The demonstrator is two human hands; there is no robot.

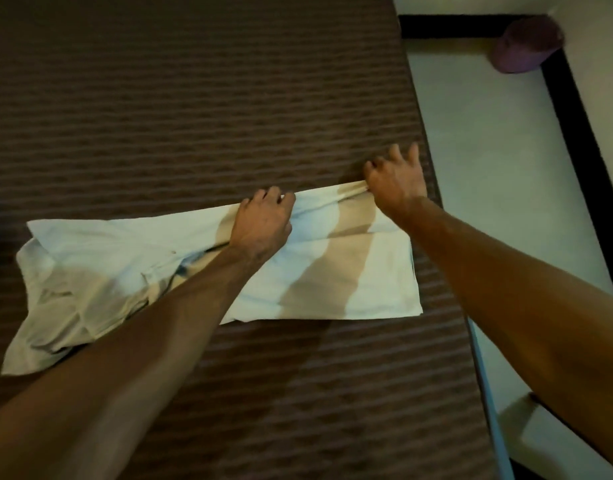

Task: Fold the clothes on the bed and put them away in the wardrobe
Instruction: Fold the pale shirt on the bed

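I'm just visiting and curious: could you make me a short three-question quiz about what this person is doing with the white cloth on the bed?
1. True or false: the white garment lies on a brown striped bedcover.
2. Which hand pinches the garment's far corner near the bed's edge? A) left hand B) right hand C) neither
3. Fill in: the purple object sits on the ____, off the bed.

Key
1. True.
2. B; the left hand grips the far edge nearer the middle.
3. Floor, by its dark border.
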